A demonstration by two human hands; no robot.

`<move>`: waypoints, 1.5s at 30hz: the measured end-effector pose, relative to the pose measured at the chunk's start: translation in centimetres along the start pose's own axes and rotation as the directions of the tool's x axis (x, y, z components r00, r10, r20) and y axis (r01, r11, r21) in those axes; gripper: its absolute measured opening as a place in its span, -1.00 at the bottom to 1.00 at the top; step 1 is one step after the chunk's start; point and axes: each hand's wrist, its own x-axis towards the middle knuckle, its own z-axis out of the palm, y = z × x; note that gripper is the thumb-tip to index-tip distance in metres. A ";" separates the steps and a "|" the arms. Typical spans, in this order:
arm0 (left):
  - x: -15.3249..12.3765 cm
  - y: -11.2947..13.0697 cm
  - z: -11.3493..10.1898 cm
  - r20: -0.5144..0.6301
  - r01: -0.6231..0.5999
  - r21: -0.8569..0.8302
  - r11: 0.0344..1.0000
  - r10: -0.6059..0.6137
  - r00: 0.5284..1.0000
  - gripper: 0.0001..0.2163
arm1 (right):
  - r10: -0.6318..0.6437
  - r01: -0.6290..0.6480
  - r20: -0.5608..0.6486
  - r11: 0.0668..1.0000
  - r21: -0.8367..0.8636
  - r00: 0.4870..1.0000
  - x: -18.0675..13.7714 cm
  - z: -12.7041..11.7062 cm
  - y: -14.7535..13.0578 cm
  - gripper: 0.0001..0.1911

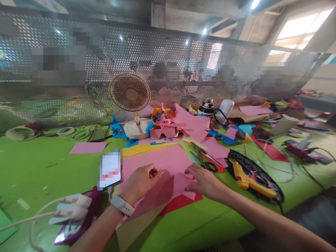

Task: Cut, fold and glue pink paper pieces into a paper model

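Pink paper (165, 157) lies in front of me on a stack of coloured sheets, with a near part raised and bent. My left hand (143, 183), with a white watch on its wrist, is closed, and the bent pink paper runs under its curled fingers. On the right side of the sheet rests my right hand (203, 180), its thumb and fingers apart and the tips touching the paper. Red paper (181, 204) and tan card (136, 227) stick out underneath. Scissors (202, 161) and a red-and-black pen (210, 157) lie just beyond my right hand.
A phone (110, 169) and a purple power strip (81, 217) with plugs lie left. A yellow glue gun (252, 182) rests on a black tray (275, 192) at right. Behind are a fan (130, 92), paper scraps (194, 122) and a perforated metal screen (170, 45).
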 end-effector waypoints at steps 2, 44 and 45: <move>0.0 0.1 0.3 0.031 0.010 0.001 1.000 -0.010 0.999 -0.65 | 0.037 -0.040 0.025 0.994 0.098 0.999 -0.2 0.2 0.4 -0.51; 1.7 -0.8 -0.4 -0.018 -0.146 -0.221 0.964 0.146 0.989 -0.76 | 0.137 -0.150 -0.151 0.985 -0.079 0.979 1.3 -5.5 5.1 -0.67; 1.8 -1.3 -0.5 -0.028 -0.156 -0.127 0.980 0.154 0.988 -0.75 | 0.161 -0.184 -0.171 0.975 -0.127 0.972 1.9 -6.0 6.2 -0.66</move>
